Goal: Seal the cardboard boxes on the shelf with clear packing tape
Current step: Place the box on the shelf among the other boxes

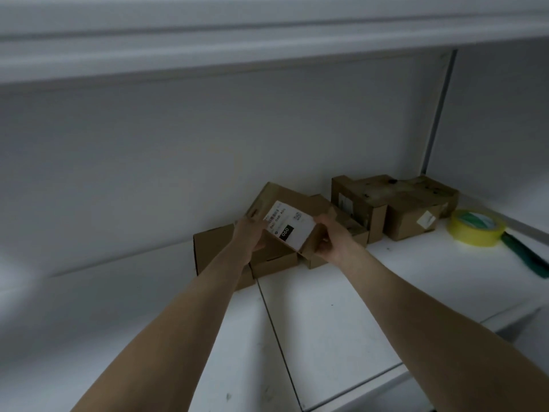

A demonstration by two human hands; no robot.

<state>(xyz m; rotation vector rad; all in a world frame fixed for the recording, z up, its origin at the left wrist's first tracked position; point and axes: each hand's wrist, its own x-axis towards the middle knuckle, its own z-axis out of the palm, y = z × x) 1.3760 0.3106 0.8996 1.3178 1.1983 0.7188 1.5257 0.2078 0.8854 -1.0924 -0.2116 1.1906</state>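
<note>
Holding a small box [297,197] tilted between both hands, label [289,226] facing up, probably to turn its flaps into reach before taping. The left hand [248,233] grips the left edge and the right hand [329,240] grips the right corner, fingers curled round the cardboard on both. Flatter boxes [217,251] lie just under the fingers on the shelf [326,307]. More boxes [365,197] stand beyond the right fingers. The roll of tape [475,230] sits well right of the right fingers, untouched, parked within reach, so sealing of this box looks not yet begun.
</note>
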